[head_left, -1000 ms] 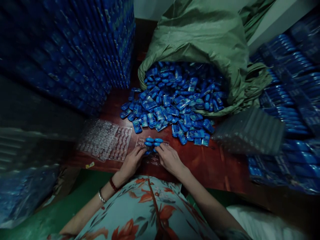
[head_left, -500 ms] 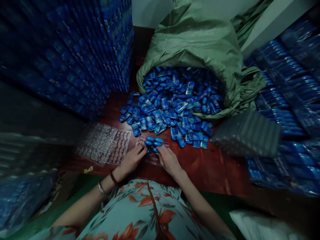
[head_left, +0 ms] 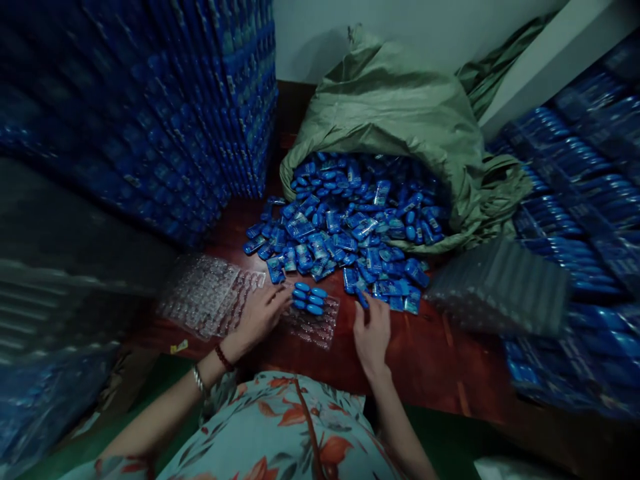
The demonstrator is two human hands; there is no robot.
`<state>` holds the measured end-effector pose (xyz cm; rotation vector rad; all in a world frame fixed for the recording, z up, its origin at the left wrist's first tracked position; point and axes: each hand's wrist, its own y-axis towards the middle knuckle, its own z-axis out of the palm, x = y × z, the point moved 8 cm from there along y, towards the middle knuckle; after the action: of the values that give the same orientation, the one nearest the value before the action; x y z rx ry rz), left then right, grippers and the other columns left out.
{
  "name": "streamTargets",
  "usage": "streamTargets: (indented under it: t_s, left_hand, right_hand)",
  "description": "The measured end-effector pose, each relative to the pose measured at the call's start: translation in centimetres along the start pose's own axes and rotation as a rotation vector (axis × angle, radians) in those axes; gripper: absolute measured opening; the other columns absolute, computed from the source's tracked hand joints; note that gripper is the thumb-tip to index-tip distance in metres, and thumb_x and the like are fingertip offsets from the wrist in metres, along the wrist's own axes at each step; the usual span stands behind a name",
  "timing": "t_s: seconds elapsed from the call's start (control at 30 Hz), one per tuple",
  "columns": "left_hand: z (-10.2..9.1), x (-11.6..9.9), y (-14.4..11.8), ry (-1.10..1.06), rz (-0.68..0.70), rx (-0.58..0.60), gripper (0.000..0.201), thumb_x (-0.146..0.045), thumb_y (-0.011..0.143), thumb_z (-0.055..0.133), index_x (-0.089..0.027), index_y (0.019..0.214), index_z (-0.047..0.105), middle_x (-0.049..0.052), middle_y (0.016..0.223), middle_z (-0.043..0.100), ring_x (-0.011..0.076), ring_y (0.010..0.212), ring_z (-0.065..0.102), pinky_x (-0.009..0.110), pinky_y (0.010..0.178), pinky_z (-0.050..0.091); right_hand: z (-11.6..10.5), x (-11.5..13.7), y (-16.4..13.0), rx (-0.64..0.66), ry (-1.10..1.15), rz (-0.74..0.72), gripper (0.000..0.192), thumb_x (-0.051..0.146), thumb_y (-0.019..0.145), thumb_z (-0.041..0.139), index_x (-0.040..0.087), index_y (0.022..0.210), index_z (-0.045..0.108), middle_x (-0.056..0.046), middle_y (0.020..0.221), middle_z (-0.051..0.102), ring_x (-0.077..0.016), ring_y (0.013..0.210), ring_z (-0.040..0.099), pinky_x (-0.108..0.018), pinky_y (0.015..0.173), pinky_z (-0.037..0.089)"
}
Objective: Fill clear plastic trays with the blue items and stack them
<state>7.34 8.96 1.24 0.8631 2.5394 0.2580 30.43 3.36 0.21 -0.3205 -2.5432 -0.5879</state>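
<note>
A glossy packet (head_left: 363, 299) is pinched by the right hand (head_left: 373, 333); the left hand (head_left: 262, 312) is held loosely spread at a dimpled plastic tray (head_left: 316, 328)

Lighting: dim o/all, cool blue-green cast, source outside frame. Brightest: pale wall (head_left: 300, 40), w/ soft shadow by olive-green sack (head_left: 390, 100); sack's upper folds softly lit, mouth dark inside. Glare: small glints on blue packets (head_left: 345, 241) & clear blister tray (head_left: 315, 331); faint sheen on red-brown tabletop (head_left: 420, 360). Sharpness: ctr. fair, print too small to read; edges smeared, esp. grey ridged stack (head_left: 500, 287), R. Distortion: wide-angle stretch outward; R corners v. dark
</note>
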Motion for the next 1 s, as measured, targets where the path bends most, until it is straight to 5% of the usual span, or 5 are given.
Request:
streamTargets:
  t_s: [0.17,0.4,0.53,0.67,1.0]
  left_hand:
    - [-0.2,6.0,2.8,0.1,-0.421,-0.073,0.045,-0.03,0.085,0.055,-0.012,0.125,0.045,0.017,0.112,0.054,0.0269,0.101,0.055,0.038,0.083,0.047]
    - [1.9,7.1,4.4,0.056,-0.428,0.139,0.038,-0.024,0.083,0.058,-0.014,0.119,0.049,0.015,0.109,0.055,0.0265,0.095,0.057,0.035,0.077,0.048]
    - [1.5,5.6,2.3,0.037,-0.357,0.057,0.052,-0.02,0.084,0.055,-0.019,0.133,0.038,0.015,0.124,0.045,0.0265,0.106,0.052,0.039,0.087,0.045]
    - [2.8,4.6,1.2,0.099,-0.326,0.123,0.055,-0.023,0.084,0.053,-0.012,0.136,0.037,0.018,0.119,0.048,0.0288,0.105,0.05,0.043,0.09,0.043]
    - [2.2,4.1,0.5,0.16,-0.289,0.149,0.061,-0.004,0.083,0.037,-0.015,0.142,0.027,0.014,0.107,0.059,0.0266,0.097,0.052,0.043,0.085,0.041]
  right_hand:
    - [1.6,-3.6,1.6,0.119,-0.2,0.02,0.037,0.036,0.089,0.041,0.014,0.115,0.055,-0.017,0.108,0.052,-0.0293,0.099,0.05,-0.046,0.079,0.044]
    - [-0.7,-4.5,0.5,0.048,0.144,0.177,0.035,0.042,0.087,0.046,0.017,0.11,0.054,-0.01,0.095,0.063,-0.0221,0.086,0.06,-0.036,0.075,0.048]
    - [-1.2,-0.4,-2.4,0.262,0.302,0.079,0.025,0.041,0.083,0.056,0.021,0.097,0.058,-0.005,0.088,0.064,-0.0182,0.078,0.061,-0.029,0.069,0.049]
    - [0.6,4.1,-4.3,0.375,0.322,-0.093,0.024,0.027,0.091,0.044,0.022,0.112,0.054,-0.006,0.1,0.062,-0.0182,0.09,0.06,-0.03,0.077,0.049]
    - [2.5,8.0,-3.8,0.466,-0.296,-0.504,0.036,0.003,0.081,0.043,0.019,0.109,0.06,-0.008,0.085,0.057,-0.021,0.079,0.051,-0.031,0.068,0.043]
